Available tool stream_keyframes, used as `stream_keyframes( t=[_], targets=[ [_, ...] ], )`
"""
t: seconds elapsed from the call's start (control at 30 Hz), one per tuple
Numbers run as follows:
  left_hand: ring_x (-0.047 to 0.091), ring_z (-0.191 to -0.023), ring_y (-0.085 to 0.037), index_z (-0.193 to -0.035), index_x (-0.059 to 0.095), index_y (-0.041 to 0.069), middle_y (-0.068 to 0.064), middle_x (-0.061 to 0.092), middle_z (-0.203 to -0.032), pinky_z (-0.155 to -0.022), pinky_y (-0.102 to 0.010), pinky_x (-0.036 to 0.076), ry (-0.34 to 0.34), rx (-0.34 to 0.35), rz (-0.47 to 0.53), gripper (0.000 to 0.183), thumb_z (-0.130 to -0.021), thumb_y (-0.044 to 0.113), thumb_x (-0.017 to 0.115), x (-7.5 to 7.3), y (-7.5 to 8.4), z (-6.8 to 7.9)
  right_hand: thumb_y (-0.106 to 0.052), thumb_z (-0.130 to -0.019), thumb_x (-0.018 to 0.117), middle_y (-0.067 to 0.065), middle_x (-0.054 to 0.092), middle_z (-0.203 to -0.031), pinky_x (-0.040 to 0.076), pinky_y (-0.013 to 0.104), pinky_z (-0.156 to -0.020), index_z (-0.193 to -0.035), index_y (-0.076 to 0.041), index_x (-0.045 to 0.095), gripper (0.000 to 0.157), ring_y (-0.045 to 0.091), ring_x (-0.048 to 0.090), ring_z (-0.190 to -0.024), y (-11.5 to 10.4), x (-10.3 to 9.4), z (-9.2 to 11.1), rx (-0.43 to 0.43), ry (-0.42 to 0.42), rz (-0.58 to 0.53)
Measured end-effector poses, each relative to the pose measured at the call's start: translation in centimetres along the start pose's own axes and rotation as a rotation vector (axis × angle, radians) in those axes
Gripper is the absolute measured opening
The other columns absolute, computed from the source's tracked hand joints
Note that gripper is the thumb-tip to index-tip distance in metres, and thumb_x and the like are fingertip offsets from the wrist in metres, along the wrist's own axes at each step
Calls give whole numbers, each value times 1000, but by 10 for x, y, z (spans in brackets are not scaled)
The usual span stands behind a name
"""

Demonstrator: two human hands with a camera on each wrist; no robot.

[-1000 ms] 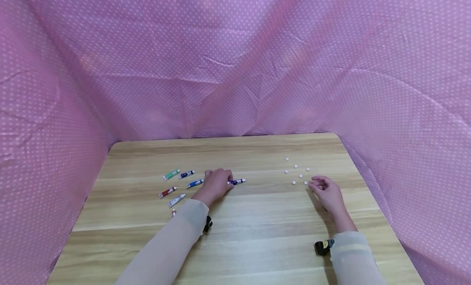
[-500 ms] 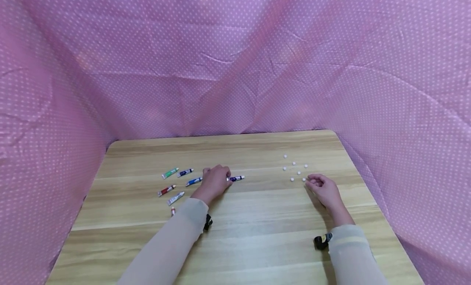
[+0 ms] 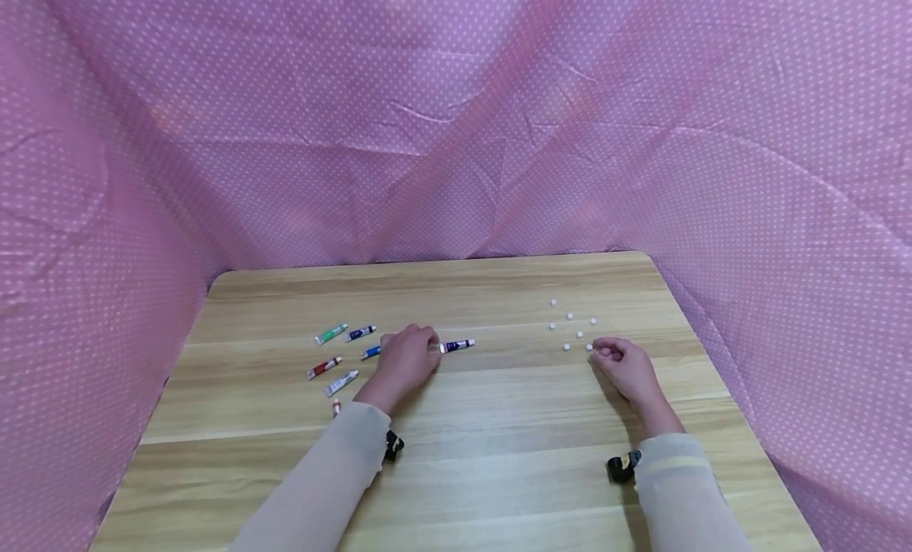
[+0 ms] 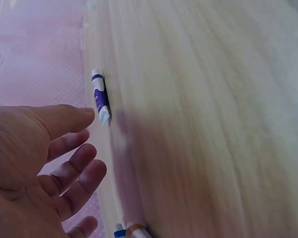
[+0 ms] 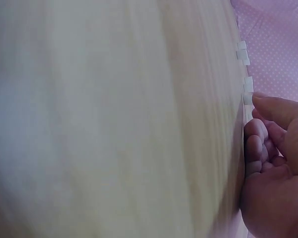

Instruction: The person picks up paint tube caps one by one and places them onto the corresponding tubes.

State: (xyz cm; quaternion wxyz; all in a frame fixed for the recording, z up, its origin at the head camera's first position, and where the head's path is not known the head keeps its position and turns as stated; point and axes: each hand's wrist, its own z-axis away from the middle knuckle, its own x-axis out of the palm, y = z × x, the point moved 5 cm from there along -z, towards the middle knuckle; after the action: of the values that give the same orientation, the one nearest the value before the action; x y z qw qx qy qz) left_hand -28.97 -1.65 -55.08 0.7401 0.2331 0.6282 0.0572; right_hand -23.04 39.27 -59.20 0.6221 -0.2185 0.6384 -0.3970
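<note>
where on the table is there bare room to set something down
Widest: the table between the two sleeves. Also a strip between the lone dark tube and the white pieces. Crowded: left of the left hand, among the tubes, and just left of the right hand, among the white pieces.

Pale cream sleeves, black wrist cameras
</note>
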Motion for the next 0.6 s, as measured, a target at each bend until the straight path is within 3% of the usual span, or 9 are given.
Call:
stream_keyframes(
  t=[0.3,0.6],
  targets=[
    [67,-124,-30,-132,72,17,-7,73,-132,-112,-56,41,67,-20,32,33,-102,30,74,-22,-9,22,-16,-101,78,15,74,-110,47,14,-78,-129,1,74,34,3,58,-89,-4,4,-2,-30,20,34],
    [66,-129,-32,-135,70,17,-8,72,-136,-114,-57,37,84,-62,113,35,-103,31,74,-39,-25,38,-16,-99,80,16,75,-107,47,16,-77,-123,-1,78,28,2,58,-87,-9,8,0,-51,50,50]
  ],
)
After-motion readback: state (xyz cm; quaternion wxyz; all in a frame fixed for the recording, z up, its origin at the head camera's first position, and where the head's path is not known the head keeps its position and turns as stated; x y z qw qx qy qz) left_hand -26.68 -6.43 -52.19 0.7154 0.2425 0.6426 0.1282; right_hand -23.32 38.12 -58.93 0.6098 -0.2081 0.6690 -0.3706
